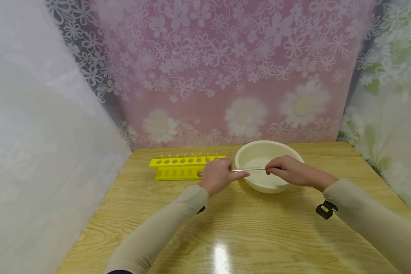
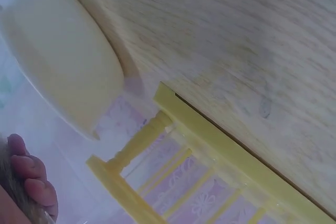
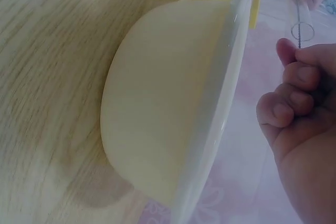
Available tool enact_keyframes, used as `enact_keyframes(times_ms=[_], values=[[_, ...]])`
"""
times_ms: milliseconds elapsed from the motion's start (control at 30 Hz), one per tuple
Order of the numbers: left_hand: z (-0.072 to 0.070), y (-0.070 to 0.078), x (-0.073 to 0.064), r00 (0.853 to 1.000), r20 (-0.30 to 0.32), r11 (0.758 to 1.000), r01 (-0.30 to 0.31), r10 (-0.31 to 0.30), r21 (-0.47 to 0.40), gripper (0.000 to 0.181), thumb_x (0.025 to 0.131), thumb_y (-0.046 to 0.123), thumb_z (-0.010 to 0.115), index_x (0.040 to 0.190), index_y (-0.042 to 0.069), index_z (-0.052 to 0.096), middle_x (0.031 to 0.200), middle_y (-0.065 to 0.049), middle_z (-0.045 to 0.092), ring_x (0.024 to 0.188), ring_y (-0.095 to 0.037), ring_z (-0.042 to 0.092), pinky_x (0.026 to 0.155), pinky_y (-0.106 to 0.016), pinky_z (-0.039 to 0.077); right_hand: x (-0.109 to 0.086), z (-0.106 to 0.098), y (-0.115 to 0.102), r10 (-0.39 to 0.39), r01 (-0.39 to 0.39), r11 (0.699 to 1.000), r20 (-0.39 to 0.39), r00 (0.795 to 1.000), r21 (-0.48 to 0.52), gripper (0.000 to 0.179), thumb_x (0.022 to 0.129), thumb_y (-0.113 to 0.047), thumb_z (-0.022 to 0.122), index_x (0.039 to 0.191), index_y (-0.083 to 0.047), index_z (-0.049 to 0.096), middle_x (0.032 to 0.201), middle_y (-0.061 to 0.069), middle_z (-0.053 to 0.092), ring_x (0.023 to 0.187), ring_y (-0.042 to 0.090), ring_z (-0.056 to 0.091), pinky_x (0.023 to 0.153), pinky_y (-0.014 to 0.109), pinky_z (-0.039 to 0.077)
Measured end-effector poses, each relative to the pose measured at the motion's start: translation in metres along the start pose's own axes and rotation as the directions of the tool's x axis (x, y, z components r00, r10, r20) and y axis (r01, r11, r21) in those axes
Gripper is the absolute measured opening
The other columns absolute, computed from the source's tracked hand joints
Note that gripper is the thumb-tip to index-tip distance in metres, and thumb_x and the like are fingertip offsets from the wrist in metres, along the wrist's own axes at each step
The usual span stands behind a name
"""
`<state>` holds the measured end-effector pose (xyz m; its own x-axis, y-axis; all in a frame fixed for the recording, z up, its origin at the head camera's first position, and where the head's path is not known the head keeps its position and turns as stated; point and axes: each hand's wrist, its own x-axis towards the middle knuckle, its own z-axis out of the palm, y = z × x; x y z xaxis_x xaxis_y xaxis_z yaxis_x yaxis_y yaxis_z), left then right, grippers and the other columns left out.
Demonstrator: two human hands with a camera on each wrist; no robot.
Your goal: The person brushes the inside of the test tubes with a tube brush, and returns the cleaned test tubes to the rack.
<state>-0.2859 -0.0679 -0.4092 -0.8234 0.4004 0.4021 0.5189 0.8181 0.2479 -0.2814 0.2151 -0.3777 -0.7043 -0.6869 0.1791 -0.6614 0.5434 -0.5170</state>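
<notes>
My left hand [image 1: 219, 176] grips a clear glass test tube [image 1: 253, 168], held nearly level with its mouth toward the right. Thin twisted wire [image 3: 299, 41], the handle of a test tube brush, comes out of the tube's mouth. My right hand [image 1: 285, 170] pinches that wire between thumb and forefinger, its other fingers curled. Dark bristles [image 2: 18, 195] show beside the left fingers in the left wrist view. The tube's mouth and the right hand are above a cream plastic basin [image 1: 268, 188]; the left hand is in front of a yellow test tube rack [image 1: 178, 176].
Several clear test tubes [image 1: 203, 141] stand at the rack's right end, faint against the curtain. The rack and basin sit side by side toward the back of a wooden table [image 1: 253, 228]. Flowered curtain [image 1: 205, 76] hangs behind, with pale sheets on both sides.
</notes>
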Motion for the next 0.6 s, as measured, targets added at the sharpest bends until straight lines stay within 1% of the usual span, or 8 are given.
enact_keyframes(times_ms=[133,200,367,600], values=[[0.001,-0.002,0.001,1.0,-0.008,1.0,-0.009,0.009,-0.012,0.06,0.079,0.081,0.059,0.069,0.022,0.05,0.055,0.008,0.048,0.043,-0.008,0.042,0.039,-0.024,0.032,-0.001,-0.001,0.003,0.003,-0.003,1.0,-0.014,1.0,0.002,0.022,0.105,-0.012,0.053,0.104,-0.01,0.075,0.104,0.005,0.074,0.09,0.022,0.067,0.074,0.031,0.051],[0.0,-0.002,0.001,1.0,-0.008,1.0,-0.015,0.015,-0.021,0.06,0.079,0.081,0.059,0.069,0.023,0.05,0.055,0.009,0.049,0.042,-0.008,0.042,0.039,-0.024,0.032,-0.003,-0.003,0.004,0.005,-0.005,1.0,-0.021,1.0,0.011,0.022,0.105,-0.012,0.053,0.103,-0.011,0.075,0.102,0.004,0.074,0.087,0.02,0.067,0.073,0.03,0.05],[-0.003,-0.003,-0.001,1.0,0.014,0.999,-0.005,0.005,-0.033,0.06,0.079,0.082,0.058,0.071,0.024,0.051,0.056,0.009,0.05,0.043,-0.008,0.042,0.039,-0.024,0.031,-0.006,-0.006,0.004,0.001,-0.001,1.0,-0.018,1.0,0.028,0.022,0.105,-0.012,0.053,0.103,-0.012,0.075,0.101,0.002,0.074,0.085,0.018,0.065,0.07,0.028,0.048],[-0.003,0.001,-0.003,1.0,0.014,1.0,0.0,0.001,-0.023,0.058,0.078,0.081,0.061,0.072,0.024,0.051,0.056,0.009,0.05,0.043,-0.008,0.043,0.039,-0.024,0.031,-0.012,-0.006,0.005,0.008,-0.007,1.0,-0.007,1.0,0.029,0.023,0.105,-0.013,0.053,0.105,-0.009,0.075,0.101,0.005,0.074,0.083,0.021,0.065,0.07,0.027,0.048]])
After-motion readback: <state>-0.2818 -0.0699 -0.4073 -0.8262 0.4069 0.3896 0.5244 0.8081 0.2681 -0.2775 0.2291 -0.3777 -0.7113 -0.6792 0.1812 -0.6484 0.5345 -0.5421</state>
